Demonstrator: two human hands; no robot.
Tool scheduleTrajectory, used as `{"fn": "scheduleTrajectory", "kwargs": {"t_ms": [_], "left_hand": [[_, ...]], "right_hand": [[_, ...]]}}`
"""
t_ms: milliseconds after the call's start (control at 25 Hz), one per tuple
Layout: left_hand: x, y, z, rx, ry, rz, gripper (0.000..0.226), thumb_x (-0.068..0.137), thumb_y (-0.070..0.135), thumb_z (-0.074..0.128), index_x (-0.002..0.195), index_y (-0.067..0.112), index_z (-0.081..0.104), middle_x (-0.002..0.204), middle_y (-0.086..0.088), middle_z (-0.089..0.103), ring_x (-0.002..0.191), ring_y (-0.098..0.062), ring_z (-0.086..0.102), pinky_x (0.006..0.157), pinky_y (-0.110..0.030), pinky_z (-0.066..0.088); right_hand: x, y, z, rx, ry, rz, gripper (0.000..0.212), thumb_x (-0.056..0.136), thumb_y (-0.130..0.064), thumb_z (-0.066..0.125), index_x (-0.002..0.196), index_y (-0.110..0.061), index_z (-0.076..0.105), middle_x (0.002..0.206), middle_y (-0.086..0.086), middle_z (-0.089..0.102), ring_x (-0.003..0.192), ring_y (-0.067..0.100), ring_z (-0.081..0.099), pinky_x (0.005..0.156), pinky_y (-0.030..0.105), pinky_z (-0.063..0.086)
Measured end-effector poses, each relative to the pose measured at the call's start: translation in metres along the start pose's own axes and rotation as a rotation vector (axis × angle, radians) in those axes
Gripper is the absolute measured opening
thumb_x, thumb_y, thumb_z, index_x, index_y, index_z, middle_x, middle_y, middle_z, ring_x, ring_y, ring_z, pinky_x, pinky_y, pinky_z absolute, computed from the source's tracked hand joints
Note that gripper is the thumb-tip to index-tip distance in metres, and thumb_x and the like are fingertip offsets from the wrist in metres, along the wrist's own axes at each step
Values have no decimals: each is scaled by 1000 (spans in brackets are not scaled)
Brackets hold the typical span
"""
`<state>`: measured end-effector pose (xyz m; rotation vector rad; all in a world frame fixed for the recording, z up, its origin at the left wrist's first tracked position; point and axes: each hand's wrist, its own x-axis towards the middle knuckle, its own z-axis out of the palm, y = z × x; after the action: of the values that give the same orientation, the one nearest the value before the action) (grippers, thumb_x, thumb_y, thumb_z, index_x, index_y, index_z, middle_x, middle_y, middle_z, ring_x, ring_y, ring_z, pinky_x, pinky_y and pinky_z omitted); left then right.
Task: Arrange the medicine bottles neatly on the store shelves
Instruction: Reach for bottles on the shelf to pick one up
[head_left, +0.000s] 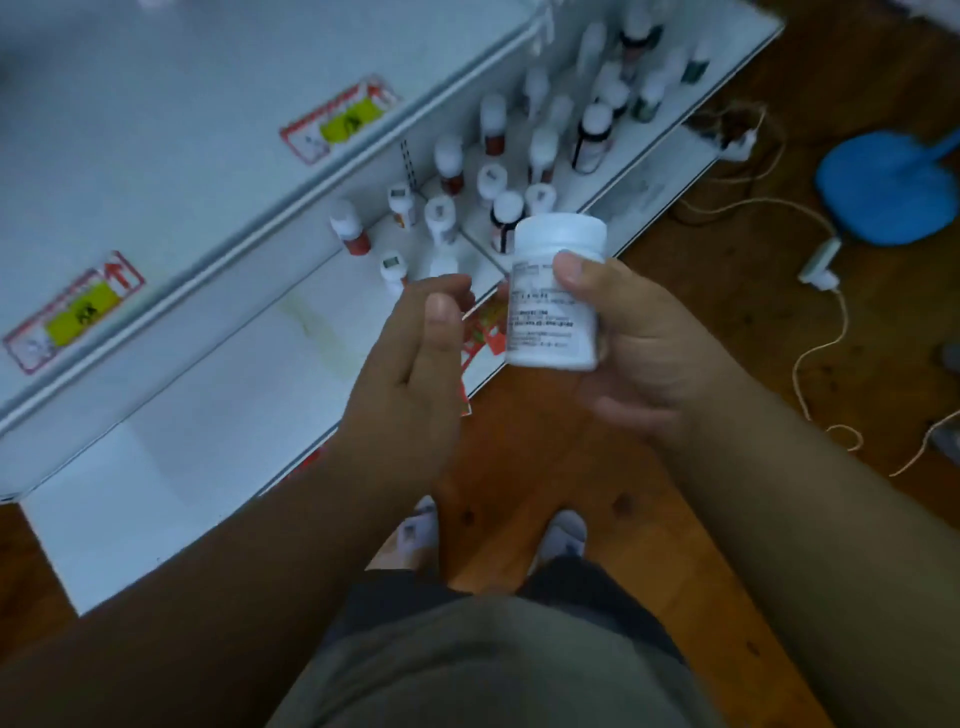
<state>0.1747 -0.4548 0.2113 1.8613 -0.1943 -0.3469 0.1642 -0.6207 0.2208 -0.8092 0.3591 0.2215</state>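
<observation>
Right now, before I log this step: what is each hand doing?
Left hand: fingers loosely curled, holding nothing.
Right hand: gripping the white medicine bottle, thumb on its label.

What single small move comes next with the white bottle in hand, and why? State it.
Probably lower the white bottle, gripped by the right hand, onto the bare stretch of shelf beside the standing bottles; the left hand holds nothing.
</observation>
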Motion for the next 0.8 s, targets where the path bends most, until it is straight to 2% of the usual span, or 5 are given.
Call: {"fn": "scheduleTrajectory", "kwargs": {"t_ms": [120,280,440,680,800], "left_hand": [[-3,50,22,15,-5,70,54,93,63,17,123,36,51,112,22,61,106,5,58,88,-16,48],[3,96,63,-5,-63,113,67,84,75,17,128,37,50,122,19,59,112,0,56,97,-32,47],[33,126,87,87,-147,155,72,81,79,15,130,39,48,124,19,57,115,2,53,99,-33,45],[135,154,135,162,-329,240,75,82,77,16,135,34,47,126,17,55,118,2,49,103,-37,43],[180,173,164,142,-420,274,77,82,76,17,137,31,46,128,13,55,119,-3,51,101,-40,45]], "right_hand": [[-38,-54,5,26,-14,-30,93,64,-44,84,138,-3,47,108,17,62,91,29,65,81,45,55],[-76,-116,-8,62,46,-11,52,88,-32,49,130,-2,54,112,19,61,104,32,59,81,42,55],[-79,-153,-24,-49,46,-94,37,80,-24,58,109,-3,64,84,8,70,78,18,69,67,33,60],[-37,-226,-52,-27,288,-228,44,75,-22,68,115,-4,59,85,11,71,78,22,71,65,37,60],[-25,-261,-76,93,390,-242,31,94,-28,54,117,-8,61,97,13,71,89,24,70,74,43,60]]}}
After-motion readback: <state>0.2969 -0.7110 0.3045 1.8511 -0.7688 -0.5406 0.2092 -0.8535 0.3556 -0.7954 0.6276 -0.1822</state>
